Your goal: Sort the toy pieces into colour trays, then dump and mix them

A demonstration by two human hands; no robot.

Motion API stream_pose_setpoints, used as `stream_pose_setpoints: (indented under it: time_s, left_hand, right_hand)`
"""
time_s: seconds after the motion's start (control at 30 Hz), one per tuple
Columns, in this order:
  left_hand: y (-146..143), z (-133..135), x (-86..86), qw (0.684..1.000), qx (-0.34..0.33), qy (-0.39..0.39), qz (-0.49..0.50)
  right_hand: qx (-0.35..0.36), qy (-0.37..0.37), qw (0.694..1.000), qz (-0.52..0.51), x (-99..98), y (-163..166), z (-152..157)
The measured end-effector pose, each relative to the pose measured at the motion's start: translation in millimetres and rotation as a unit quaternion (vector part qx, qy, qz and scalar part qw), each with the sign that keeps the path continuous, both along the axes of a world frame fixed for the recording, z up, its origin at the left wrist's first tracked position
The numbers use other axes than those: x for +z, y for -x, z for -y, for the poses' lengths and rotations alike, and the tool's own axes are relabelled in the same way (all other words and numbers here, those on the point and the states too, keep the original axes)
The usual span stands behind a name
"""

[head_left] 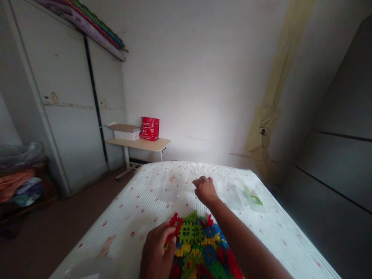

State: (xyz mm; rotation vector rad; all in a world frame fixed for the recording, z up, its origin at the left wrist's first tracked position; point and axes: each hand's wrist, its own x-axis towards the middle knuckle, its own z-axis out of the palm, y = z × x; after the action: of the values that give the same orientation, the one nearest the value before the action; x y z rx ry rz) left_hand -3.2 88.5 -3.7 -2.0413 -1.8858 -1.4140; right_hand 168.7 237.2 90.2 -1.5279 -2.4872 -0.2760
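Observation:
A built mass of interlocking plastic pieces (203,248) in red, green, yellow and blue lies on the near part of a white mattress (139,209) with small red dots. My left hand (158,252) grips its left edge, fingers closed round a red piece (175,224). My right hand (205,190) reaches farther out over the mattress, fingers curled down onto a clear plastic bag (177,186). Whether it holds anything is hidden.
A second clear bag with a green print (252,198) lies at the mattress's far right. A small table (142,144) carries a white box (126,132) and a red bag (149,128). A wardrobe (69,116) and clothes (20,186) stand left.

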Motion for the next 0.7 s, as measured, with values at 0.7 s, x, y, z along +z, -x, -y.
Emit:
stream_pose_setpoints:
  time_s: [0.7]
  left_hand:
    - [-9.4,4.6,7.1,0.999,-0.014,0.024,0.039]
  right_hand:
    - [0.006,0.023,0.998,0.053,-20.3,9.0,13.3]
